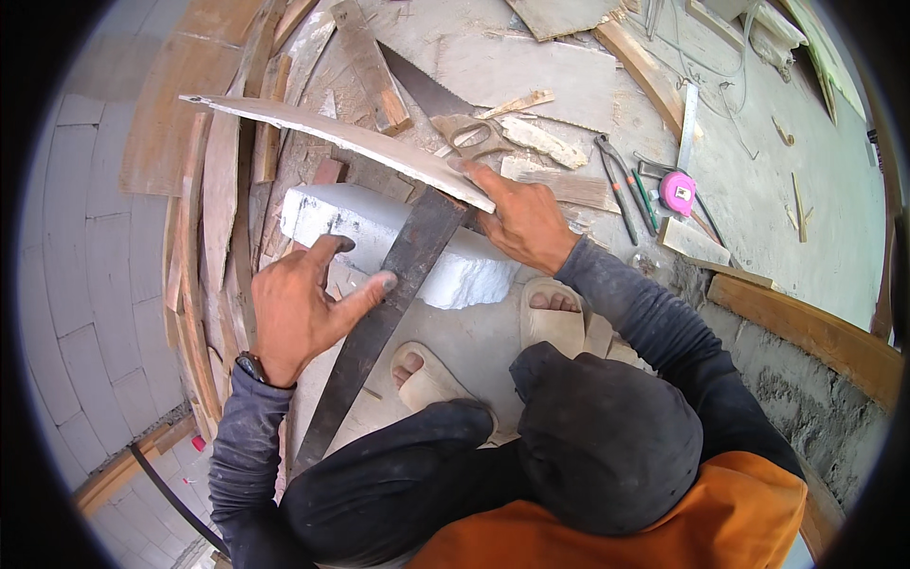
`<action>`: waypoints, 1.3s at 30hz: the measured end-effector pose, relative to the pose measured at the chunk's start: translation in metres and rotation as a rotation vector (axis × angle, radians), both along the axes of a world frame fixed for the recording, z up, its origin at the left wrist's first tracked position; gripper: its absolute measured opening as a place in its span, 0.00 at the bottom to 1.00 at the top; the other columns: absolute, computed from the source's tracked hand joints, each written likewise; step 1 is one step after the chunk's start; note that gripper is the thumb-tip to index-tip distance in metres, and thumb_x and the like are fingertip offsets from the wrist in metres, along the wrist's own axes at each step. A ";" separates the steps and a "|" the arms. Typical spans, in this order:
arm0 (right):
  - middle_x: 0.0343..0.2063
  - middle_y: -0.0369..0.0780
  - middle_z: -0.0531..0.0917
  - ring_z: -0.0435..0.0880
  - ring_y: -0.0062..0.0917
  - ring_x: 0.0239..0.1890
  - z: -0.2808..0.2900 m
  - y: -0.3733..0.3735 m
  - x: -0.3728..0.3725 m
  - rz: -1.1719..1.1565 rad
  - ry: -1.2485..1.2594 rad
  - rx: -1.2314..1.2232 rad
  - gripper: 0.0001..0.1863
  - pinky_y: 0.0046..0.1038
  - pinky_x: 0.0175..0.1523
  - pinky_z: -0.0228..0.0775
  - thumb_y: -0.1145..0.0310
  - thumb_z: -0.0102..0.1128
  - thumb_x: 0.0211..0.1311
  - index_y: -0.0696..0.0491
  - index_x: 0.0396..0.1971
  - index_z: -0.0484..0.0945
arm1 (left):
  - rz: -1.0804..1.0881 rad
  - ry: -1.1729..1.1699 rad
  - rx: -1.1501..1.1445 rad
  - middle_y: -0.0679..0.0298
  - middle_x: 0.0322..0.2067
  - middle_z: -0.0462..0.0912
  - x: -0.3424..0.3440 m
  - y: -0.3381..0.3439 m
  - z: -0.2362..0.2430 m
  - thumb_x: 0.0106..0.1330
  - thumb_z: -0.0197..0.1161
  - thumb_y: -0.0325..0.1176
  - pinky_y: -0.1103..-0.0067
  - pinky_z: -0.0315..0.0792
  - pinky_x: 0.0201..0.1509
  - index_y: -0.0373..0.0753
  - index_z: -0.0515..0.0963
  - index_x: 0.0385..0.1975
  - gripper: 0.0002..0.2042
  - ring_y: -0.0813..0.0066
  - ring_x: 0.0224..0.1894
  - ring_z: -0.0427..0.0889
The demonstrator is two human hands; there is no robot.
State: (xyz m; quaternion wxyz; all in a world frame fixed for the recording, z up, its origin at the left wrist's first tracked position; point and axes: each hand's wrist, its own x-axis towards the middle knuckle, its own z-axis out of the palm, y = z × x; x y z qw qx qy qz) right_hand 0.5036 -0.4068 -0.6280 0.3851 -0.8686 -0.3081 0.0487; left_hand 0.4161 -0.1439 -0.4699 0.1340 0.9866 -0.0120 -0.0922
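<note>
My right hand (524, 220) grips the near right end of a thin, pale board (346, 139), which stands on edge with its long side running away to the left. Under that end lies a long dark wooden strip (365, 332), slanting down toward my left knee. My left hand (305, 302) is empty, its thumb and forefinger apart; the thumb tip lies at the strip's left edge. A white block (327, 218) with a rough broken end sits on the floor beneath the strip. My right fingertips are partly hidden behind the board.
A handsaw (422, 81) lies among wood scraps beyond the board. Pliers (618, 190) and a pink tape measure (677, 192) rest at the right. Long planks (194, 284) line the left wall. A timber beam (806, 332) edges the right side. My sandalled feet are close to the block.
</note>
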 end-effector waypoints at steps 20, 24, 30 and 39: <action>0.59 0.45 0.85 0.90 0.44 0.47 -0.004 0.025 0.004 -0.027 -0.088 0.029 0.51 0.39 0.46 0.86 0.80 0.60 0.49 0.37 0.78 0.61 | 0.375 0.105 -0.513 0.61 0.34 0.85 0.145 0.032 -0.050 0.69 0.66 0.55 0.78 0.73 0.49 0.27 0.86 0.39 0.28 0.75 0.38 0.80; 0.58 0.43 0.85 0.90 0.40 0.45 0.000 0.022 0.004 0.016 -0.088 -0.021 0.50 0.38 0.40 0.86 0.78 0.62 0.53 0.37 0.79 0.59 | 0.395 -0.008 -0.571 0.67 0.21 0.76 0.137 0.042 -0.068 0.66 0.67 0.58 0.78 0.67 0.34 0.29 0.87 0.30 0.29 0.77 0.27 0.74; 0.57 0.44 0.85 0.88 0.41 0.50 0.001 0.018 0.004 0.063 -0.012 0.012 0.48 0.39 0.49 0.84 0.77 0.61 0.54 0.39 0.79 0.61 | 0.432 -0.026 -0.758 0.73 0.18 0.69 0.125 0.028 -0.071 0.69 0.65 0.61 0.80 0.60 0.26 0.32 0.86 0.31 0.30 0.83 0.21 0.66; 0.61 0.50 0.81 0.79 0.48 0.63 -0.015 0.014 0.010 0.042 0.042 0.010 0.43 0.42 0.70 0.72 0.75 0.60 0.56 0.46 0.77 0.64 | 0.601 0.300 -1.419 0.72 0.25 0.69 0.074 0.065 -0.063 0.78 0.51 0.45 0.83 0.57 0.22 0.28 0.76 0.54 0.23 0.84 0.24 0.62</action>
